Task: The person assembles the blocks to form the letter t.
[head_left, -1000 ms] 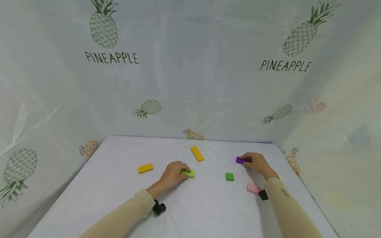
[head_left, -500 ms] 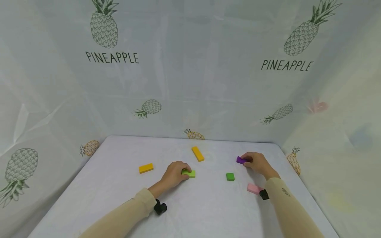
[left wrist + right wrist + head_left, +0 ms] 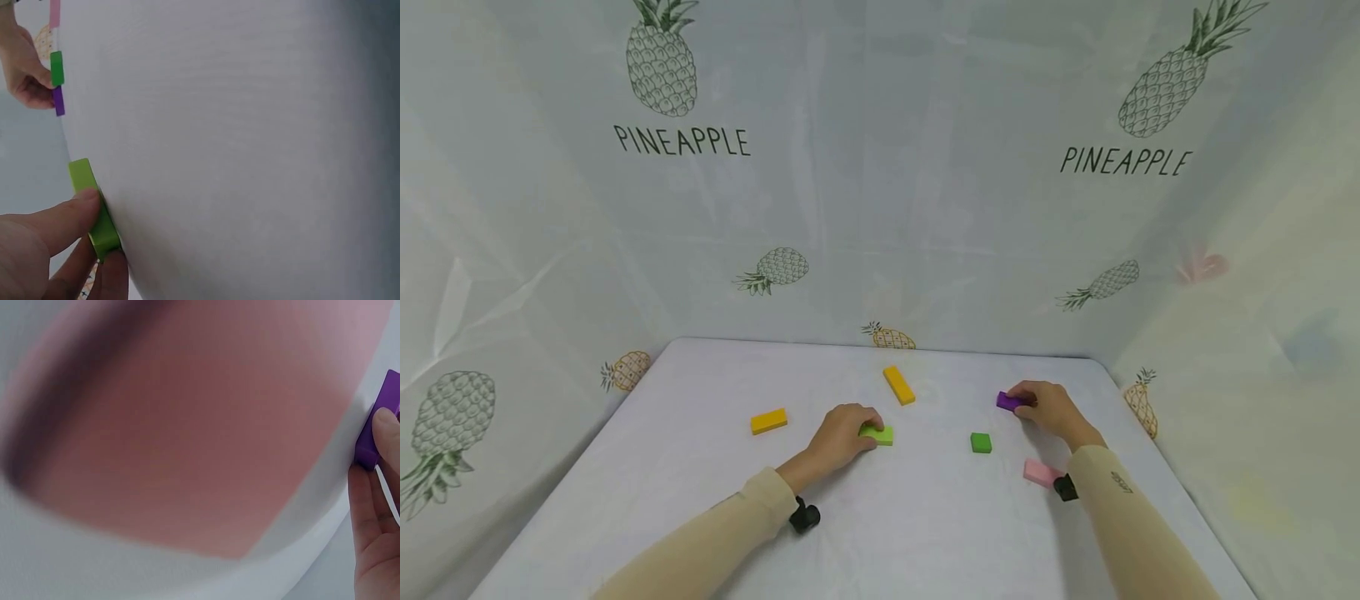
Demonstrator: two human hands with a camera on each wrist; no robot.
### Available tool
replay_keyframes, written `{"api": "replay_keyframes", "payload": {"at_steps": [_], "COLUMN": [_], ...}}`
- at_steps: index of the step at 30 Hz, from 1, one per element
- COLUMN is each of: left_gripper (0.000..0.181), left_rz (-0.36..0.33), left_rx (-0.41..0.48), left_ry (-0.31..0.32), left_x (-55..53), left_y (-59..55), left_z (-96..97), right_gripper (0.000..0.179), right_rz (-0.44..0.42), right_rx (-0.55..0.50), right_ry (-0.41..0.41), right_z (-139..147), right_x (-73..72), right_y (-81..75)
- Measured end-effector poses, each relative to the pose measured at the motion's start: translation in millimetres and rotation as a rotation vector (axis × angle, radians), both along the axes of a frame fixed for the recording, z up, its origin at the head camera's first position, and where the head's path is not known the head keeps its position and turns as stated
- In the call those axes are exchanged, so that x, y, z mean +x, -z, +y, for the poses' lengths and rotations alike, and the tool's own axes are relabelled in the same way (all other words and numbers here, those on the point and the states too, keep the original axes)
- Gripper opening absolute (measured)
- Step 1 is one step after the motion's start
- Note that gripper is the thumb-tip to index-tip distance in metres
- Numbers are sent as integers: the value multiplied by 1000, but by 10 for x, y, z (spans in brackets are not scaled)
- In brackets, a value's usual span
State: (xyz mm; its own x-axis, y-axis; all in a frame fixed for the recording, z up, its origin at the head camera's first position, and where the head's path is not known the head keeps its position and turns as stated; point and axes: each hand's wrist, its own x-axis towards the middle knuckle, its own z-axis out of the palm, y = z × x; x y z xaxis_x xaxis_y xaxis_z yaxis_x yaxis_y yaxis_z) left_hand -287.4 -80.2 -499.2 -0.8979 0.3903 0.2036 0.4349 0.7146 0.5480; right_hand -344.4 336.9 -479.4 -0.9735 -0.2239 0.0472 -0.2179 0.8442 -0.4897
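My left hand [image 3: 838,435] pinches a light green block [image 3: 883,436] lying on the white table, left of its middle. Close up in the left wrist view, the thumb lies along one long side of that block [image 3: 94,209] and fingertips touch its near end. On the right, toward the back, my right hand [image 3: 1051,408] grips a purple block [image 3: 1007,402] between thumb and fingers; its left end sticks out. The right wrist view shows the thumb on the purple block [image 3: 379,422] and fingers at its lower end.
A small green block [image 3: 981,442] lies between the hands. A pink block [image 3: 1040,473] sits beside the right wrist camera and fills much of that view. Two yellow blocks [image 3: 768,421] lie at the left and the back middle. A pineapple-print sheet [image 3: 880,208] hangs behind the table.
Both hands keep their grips on the blocks, with almost no movement over the table. The whole head view has shifted very slightly.
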Motion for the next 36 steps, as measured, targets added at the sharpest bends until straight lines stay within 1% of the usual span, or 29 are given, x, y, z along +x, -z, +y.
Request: {"api": "replay_keyframes", "payload": {"at_steps": [4, 10, 18, 23, 28, 36], "left_gripper": [20, 21, 22, 22, 22, 22], "left_rz": [0, 0, -11, -17, -21, -28], "left_rx": [-16, -10, 12, 15, 18, 24], "left_ry": [9, 20, 30, 30, 30, 26], "left_x": [-6, -6, -19, -38, -37, -35], "left_y": [-28, -73, -52, -46, -57, -55], "left_z": [6, 19, 3, -13, -24, -31], "right_gripper": [27, 27, 29, 31, 30, 30], "right_rz": [-3, 19, 50, 60, 79, 70], "right_rx": [-6, 14, 30, 14, 15, 10], "right_ry": [0, -17, -17, -10, -30, -40], "right_z": [1, 18, 41, 26, -1, -41], "right_x": [-1, 11, 37, 64, 76, 101], "right_y": [-2, 23, 53, 17, -31, -58]}}
